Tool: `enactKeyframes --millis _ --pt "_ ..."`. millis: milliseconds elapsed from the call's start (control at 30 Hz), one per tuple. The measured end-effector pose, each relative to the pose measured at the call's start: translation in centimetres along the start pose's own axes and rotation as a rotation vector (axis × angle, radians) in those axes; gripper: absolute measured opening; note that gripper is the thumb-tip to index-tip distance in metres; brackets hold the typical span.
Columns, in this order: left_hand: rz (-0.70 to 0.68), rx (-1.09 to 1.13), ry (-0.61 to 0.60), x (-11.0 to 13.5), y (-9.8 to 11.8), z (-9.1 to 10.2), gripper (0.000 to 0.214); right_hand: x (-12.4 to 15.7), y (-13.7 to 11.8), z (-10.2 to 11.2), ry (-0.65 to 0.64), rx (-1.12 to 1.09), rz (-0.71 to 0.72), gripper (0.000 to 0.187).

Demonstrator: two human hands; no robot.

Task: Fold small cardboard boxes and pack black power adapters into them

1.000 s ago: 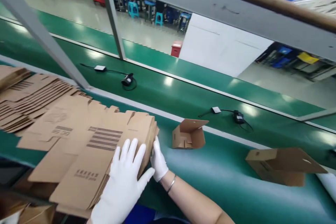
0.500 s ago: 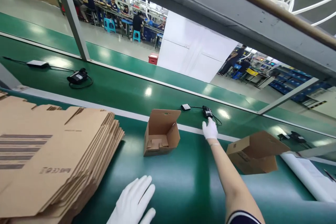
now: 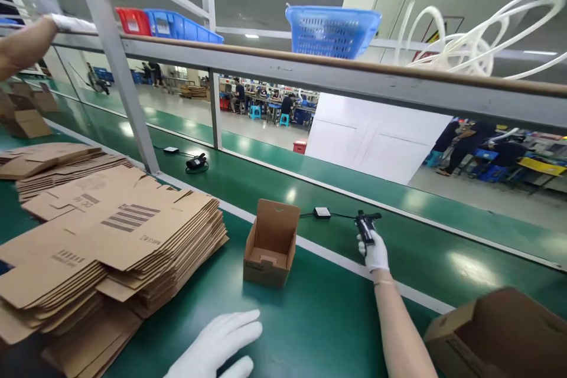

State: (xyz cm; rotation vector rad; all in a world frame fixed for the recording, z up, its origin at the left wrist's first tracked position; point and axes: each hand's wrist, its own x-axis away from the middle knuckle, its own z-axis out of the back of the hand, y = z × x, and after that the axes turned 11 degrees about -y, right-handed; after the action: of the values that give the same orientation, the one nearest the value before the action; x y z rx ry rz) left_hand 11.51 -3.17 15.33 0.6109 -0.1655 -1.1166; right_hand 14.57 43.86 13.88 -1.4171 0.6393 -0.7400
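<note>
My right hand (image 3: 375, 253), in a white glove, reaches out over the green belt and is closed around a small black device (image 3: 365, 227) with a black cable that runs to a small white-topped block (image 3: 322, 212). My left hand (image 3: 217, 345), also gloved, lies flat with fingers stretched on the near green surface (image 3: 310, 325), holding nothing. A small open cardboard box (image 3: 269, 244) stands between the two hands. A stack of flat cardboard blanks (image 3: 119, 248) lies to the left of my left hand.
Another open carton (image 3: 496, 331) sits at the bottom right. A second black device with its cable (image 3: 195, 162) lies farther along the belt. A grey frame post (image 3: 119, 71) and rail carry blue and red bins. Another person's arm (image 3: 22, 47) shows top left. Workers sit in the background.
My right hand has closed on the black device and lifted it off the belt. The view has tilted up; my left hand stays flat on the surface.
</note>
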Motion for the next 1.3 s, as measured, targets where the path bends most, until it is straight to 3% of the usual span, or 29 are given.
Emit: enactKeyframes --millis 100,200,233,300,367,433,533,667,800,900,967,1000,1067,1133,1233,1300 --pt "0.170 0.565 -0.130 -5.4 4.2 -0.3 0.040 6.0 -0.5 -1.5 -0.199 -0.196 0.163 0.060" --pt "0.144 1.119 -0.042 -11.1 8.9 -1.7 0.095 13.2 -1.3 -3.7 -0.501 -0.311 0.321 0.056" --pt "0.080 1.258 -0.019 -12.5 10.2 -2.3 0.098 15.4 -1.7 -4.3 -0.575 -0.258 0.343 0.057" --pt "0.018 1.554 0.165 -14.0 11.8 -3.0 0.073 18.7 -2.6 -4.9 -0.687 -0.033 0.375 0.066" --pt "-0.032 1.719 0.279 -13.6 12.0 -3.1 0.055 20.4 -3.6 -4.7 -0.815 0.264 0.396 0.074" --pt "-0.068 1.735 0.283 -11.8 10.8 -2.5 0.053 20.6 -4.6 -3.7 -0.945 0.542 0.420 0.068" --pt "-0.075 1.625 0.217 -8.4 7.9 -1.4 0.057 19.4 -6.1 -1.8 -1.012 0.775 0.578 0.032" --pt "-0.009 1.393 0.044 -5.4 4.5 -1.3 0.048 18.1 -8.2 -0.6 -0.940 0.795 0.891 0.026" --pt "0.069 1.237 -0.227 -5.0 3.7 -2.1 0.045 19.1 -10.0 -2.3 -0.889 0.754 1.110 0.024" --pt "-0.002 1.173 -0.599 -5.9 4.4 -2.1 0.041 20.6 -10.3 -5.0 -1.016 0.705 1.024 0.021" --pt "-0.094 1.095 -0.840 -6.3 4.9 -2.0 0.042 21.4 -9.6 -6.6 -1.091 0.651 0.785 0.023" --pt "-0.132 1.047 -0.885 -6.4 5.0 -1.9 0.044 21.8 -9.0 -7.2 -1.110 0.613 0.632 0.027" --pt "-0.180 0.944 -0.828 -6.1 4.8 -2.0 0.050 22.6 -7.6 -7.9 -1.102 0.537 0.359 0.031" --pt "-0.204 0.888 -0.640 -5.4 4.2 -2.3 0.057 23.8 -6.5 -8.0 -1.023 0.514 0.252 0.026" --pt "-0.149 0.932 -0.276 -4.6 3.4 -2.8 0.064 25.9 -5.9 -8.1 -0.862 0.578 0.376 0.028" --pt "-0.103 0.972 -0.072 -4.5 3.4 -3.0 0.067 27.2 -6.3 -8.5 -0.801 0.651 0.437 0.041"
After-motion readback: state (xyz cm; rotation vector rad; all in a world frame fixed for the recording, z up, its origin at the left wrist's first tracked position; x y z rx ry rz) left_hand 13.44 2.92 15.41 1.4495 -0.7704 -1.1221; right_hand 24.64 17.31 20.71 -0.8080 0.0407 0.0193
